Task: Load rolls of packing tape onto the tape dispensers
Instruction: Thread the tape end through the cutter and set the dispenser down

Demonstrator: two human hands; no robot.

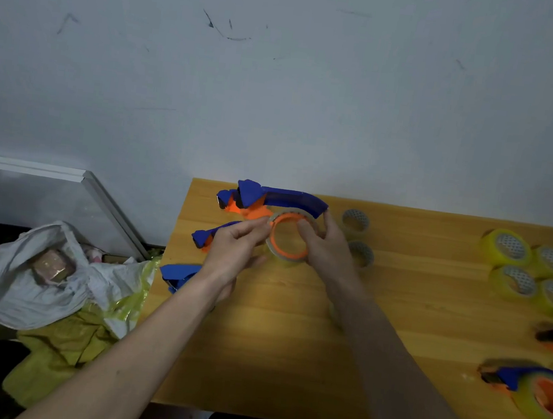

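Both hands, left (229, 248) and right (325, 249), pinch the tape roll (287, 241) seated on the blue dispenser (279, 199); judged mid-loading; next, thread the tape end toward ten o'clock.

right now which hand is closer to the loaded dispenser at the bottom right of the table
Right. The right hand is at the tape roll up at mid-table, on the side facing the loaded dispenser. The left hand is on the roll's far side, further away.

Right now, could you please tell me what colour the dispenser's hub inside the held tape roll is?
Orange hub, best seen in the head view.
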